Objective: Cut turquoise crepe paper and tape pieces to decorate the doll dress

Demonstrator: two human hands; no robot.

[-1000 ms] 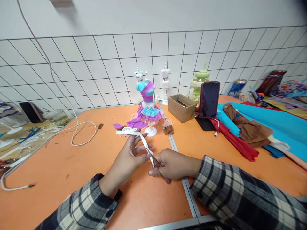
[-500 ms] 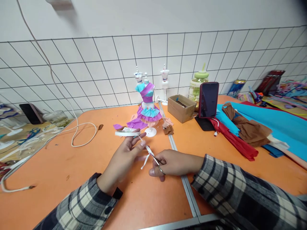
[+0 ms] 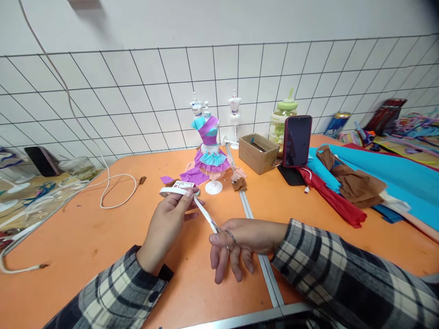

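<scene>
A roll of white tape (image 3: 175, 190) is gripped in the left hand (image 3: 167, 221), pinched between thumb and fingertips and held just above the orange table (image 3: 85, 237), near its middle. A white strip (image 3: 203, 211) is drawn from the roll down and to the right, where it is met by the tips of a small pair of scissors (image 3: 222, 234). The scissors are held in the right hand (image 3: 240, 240): a metal finger ring is seen looped on one finger, while the other fingers are spread loosely and pointed down toward the table. The blades are mostly hidden by the strip and the hand, so it cannot be told whether they are open or closed.

Just beyond the hands, a small dress form (image 3: 209, 146) clothed in purple and turquoise paper is stood on a white foot. To its right a cardboard box (image 3: 258, 153) is placed, and beside that a phone (image 3: 297, 140) is propped upright. Sheets of blue paper (image 3: 391, 176), brown paper (image 3: 355, 183) and red paper (image 3: 331, 198) are piled at the far right. A white cable (image 3: 115, 194) is looped on the table at the left.
</scene>
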